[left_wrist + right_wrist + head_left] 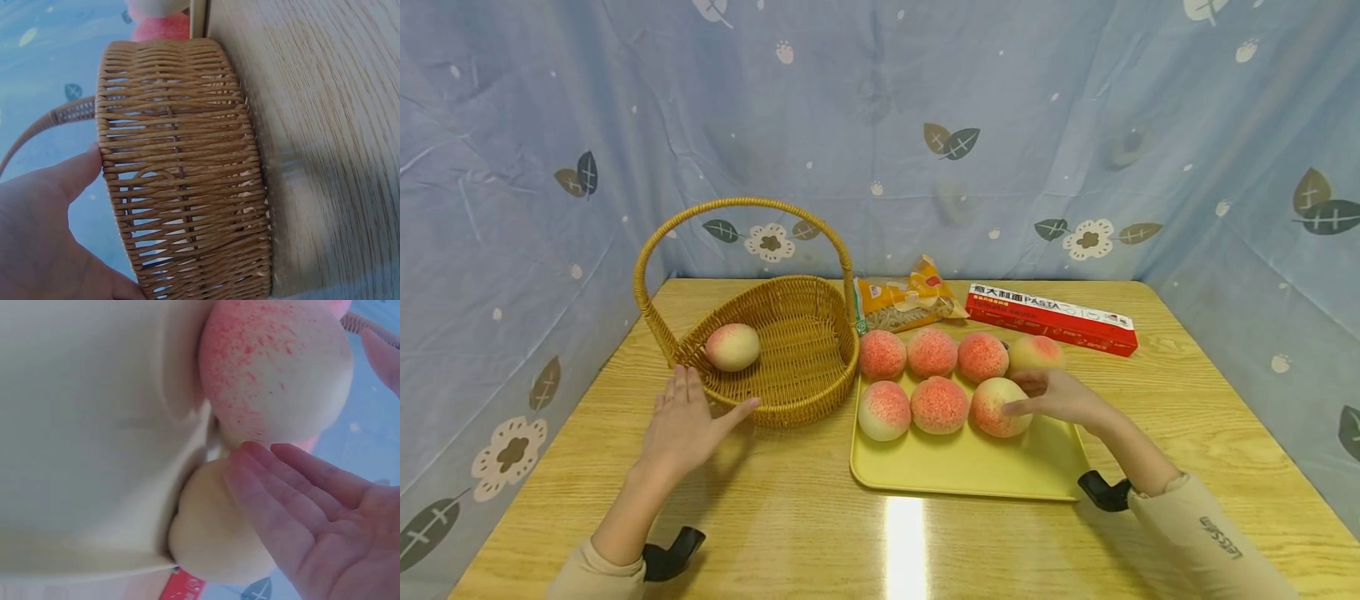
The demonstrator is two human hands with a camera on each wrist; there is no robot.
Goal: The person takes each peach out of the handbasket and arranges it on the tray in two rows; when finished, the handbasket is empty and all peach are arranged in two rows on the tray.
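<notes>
Resting my left hand flat against the basket's front wall, fingers straight, I cup my right hand loosely around a peach on the tray; its far side stays hidden.

I see a wooden table filling the lower frame. Near its far edge, at centre, lies an orange snack bag, and just to its right a red pasta box. A blue leaf-printed cloth covers the whole background.
</notes>
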